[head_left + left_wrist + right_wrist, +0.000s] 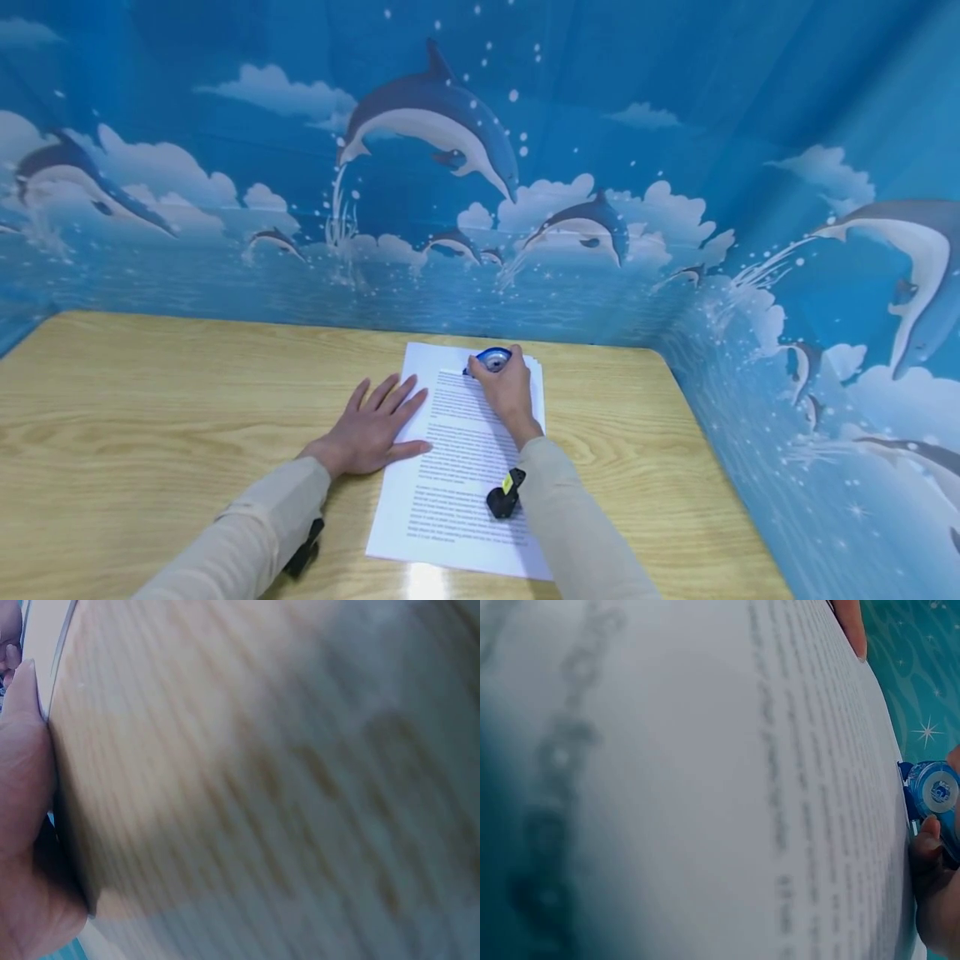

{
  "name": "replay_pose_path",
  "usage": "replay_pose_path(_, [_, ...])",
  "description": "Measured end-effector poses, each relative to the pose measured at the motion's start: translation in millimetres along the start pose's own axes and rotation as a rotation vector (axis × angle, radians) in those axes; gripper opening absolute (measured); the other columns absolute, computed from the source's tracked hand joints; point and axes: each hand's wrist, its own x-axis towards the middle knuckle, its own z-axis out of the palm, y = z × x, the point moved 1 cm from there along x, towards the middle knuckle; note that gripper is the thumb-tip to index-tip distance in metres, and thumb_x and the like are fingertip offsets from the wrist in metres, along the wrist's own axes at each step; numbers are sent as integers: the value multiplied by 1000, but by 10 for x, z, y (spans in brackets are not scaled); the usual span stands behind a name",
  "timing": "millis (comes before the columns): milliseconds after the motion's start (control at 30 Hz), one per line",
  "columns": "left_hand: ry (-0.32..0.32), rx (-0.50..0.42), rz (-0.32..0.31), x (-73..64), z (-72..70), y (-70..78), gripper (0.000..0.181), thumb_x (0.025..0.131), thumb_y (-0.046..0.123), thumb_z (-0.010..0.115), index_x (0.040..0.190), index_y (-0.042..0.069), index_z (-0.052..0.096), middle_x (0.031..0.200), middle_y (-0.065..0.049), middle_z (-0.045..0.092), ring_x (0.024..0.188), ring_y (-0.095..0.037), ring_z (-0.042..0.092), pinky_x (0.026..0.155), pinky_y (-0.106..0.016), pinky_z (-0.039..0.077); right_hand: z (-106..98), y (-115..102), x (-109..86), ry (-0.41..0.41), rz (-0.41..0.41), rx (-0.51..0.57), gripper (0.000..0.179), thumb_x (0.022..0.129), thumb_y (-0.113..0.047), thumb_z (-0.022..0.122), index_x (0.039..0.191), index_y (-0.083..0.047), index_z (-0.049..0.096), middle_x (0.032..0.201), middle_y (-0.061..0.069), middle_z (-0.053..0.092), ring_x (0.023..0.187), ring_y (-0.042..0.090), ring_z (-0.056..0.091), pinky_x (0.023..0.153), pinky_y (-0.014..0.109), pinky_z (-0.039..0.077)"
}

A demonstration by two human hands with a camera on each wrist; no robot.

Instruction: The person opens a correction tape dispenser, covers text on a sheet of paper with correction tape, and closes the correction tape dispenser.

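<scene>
A stack of white printed sheets (457, 492) lies on the wooden table, its upper sheet covered in paragraphs of text. Near the top of that sheet, my right hand (507, 392) grips a blue correction tape dispenser (493, 360) between thumb and fingers. In the right wrist view the dispenser (937, 789) shows a round reel in a clear blue case, its tip at the paper. My left hand (375, 425) lies flat with fingers spread, fingertips and thumb on the left edge of the sheets. The left wrist view catches only part of this hand (26, 780).
Light wood tabletop (187, 400) stretches to both sides of the paper. A blue curtain printed with dolphins (427, 125) hangs behind the table and along its right side. Small black devices are strapped at both wrists, the right one (504, 497) over the page.
</scene>
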Motion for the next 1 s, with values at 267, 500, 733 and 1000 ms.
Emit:
replay_pose_path(267, [-13,-1,-12,-4,-6,-10,79,93,63,41,152,12,26,158,-11,15,143,-35,9,109,-60,2,-33,21,10,-11,13,-16,60,83,-39,73,121,-1,46,109,19,61,102,28,62,85,38,51])
replay_pose_path(500, [13,-35,7,32,34,-48,81,92,64,41,152,11,27,157,-13,16,143,-37,8,109,-60,1,-100,43,8,5,12,-35,63,83,-39,73,123,0,45,109,20,61,100,29,62,84,39,52])
replay_pose_path(733, [53,-37,8,60,119,-98,81,92,66,40,152,14,26,158,-10,16,143,-35,7,109,-59,-2,-133,67,18,21,9,-65,63,82,-40,73,122,1,46,108,20,62,99,29,62,84,38,52])
replay_pose_path(1000, [47,-54,30,19,29,-48,80,93,62,43,151,10,27,157,-14,18,142,-38,10,108,-62,1,-159,83,4,48,-22,-37,59,81,-36,75,116,3,48,102,21,63,94,31,64,81,39,52])
